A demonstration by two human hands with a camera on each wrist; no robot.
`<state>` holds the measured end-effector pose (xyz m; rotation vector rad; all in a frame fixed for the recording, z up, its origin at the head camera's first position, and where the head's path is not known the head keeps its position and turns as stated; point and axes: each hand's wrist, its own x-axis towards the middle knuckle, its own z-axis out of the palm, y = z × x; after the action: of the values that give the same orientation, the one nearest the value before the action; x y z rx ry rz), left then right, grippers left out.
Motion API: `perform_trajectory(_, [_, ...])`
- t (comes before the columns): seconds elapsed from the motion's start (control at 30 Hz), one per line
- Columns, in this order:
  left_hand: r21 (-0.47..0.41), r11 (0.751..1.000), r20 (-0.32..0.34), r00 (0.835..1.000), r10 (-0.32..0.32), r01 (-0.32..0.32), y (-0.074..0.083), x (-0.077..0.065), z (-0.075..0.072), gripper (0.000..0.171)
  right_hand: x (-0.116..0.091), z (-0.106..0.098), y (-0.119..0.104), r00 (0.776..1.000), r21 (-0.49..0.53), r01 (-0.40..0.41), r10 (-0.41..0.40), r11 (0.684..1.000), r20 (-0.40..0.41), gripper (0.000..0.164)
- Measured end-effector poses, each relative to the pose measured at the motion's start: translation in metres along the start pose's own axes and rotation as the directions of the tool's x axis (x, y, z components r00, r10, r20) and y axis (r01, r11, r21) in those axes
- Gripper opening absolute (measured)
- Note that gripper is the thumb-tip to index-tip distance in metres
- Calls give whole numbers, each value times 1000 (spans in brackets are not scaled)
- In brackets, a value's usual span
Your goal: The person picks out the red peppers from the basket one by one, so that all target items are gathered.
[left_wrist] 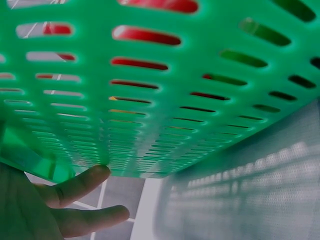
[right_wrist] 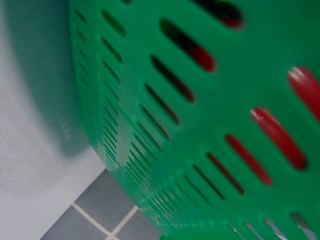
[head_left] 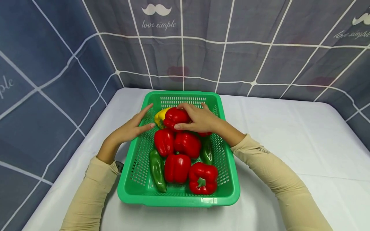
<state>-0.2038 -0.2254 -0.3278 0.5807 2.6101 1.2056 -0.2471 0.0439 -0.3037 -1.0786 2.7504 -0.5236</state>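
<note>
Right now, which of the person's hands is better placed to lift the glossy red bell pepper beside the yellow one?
Probably the right hand: its thumb and fingers grip that red bell pepper. The left hand is by the rim of the green plastic basket, holding nothing.

White-covered table (head_left: pixel 289 134) is filling the lower area, a faint crease line running across its right side. Blue-grey curtain (head_left: pixel 208 57) is hanging behind and along both sides, white grid lines crossing it. White moustache print (head_left: pixel 156 9) is sitting above "love simple" lettering (head_left: pixel 158 24); second moustache (head_left: pixel 361 19) is getting cut off at right edge. Faint reddish patches (head_left: pixel 178 71) are showing low on the back.
</note>
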Motion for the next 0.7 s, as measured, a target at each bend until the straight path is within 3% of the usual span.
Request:
perform_trajectory(0.4, [-2, 1000, -3, 1000, 1, -1, 1, 0, 1, 75, -2, 1, -5, 1000, 27, 12, -11, 1000, -30, 68])
perform_trajectory(0.7, [-12, 1000, -9, 1000, -1, 1, 0, 0, 1, 76, -1, 6, -9, 994, 54, 3, 3, 999, -113, 63])
